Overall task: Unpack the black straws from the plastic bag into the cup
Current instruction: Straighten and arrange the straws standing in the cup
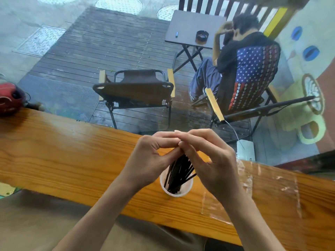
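Wooden counter (72,151), glossy, runs across the frame. A white cup (176,185) stands on it near the front edge, between the two forearms. Black straws (178,171) stand bunched in the cup, leaning and fanned; a few tips splay right over the rim.

Left hand (150,160) and right hand (212,163) meet just above the cup. Fingertips of both touch at the top of the bundle. Fingers of both hands curl in and pinch the upper ends of the straws; the ends themselves are hidden under the fingers. The hands cover much of the cup's far rim.

Clear plastic bag (253,192) lies flat and crumpled on the counter, right of the cup, partly under the right wrist. Whether any straws remain in it: cannot tell.

Surroundings: red rounded object (10,100) at the counter's far left end. Beyond the counter, a dark decked floor with an empty folding chair (134,89). A second chair (235,109) to the right holds a seated person (244,66), back turned, shirt printed with stars and stripes. In front of the person, a small folding table (192,28) with a dark ashtray (202,35) and a small blue item (177,34). Painted wall at right.

No legible writing or brand marks anywhere.
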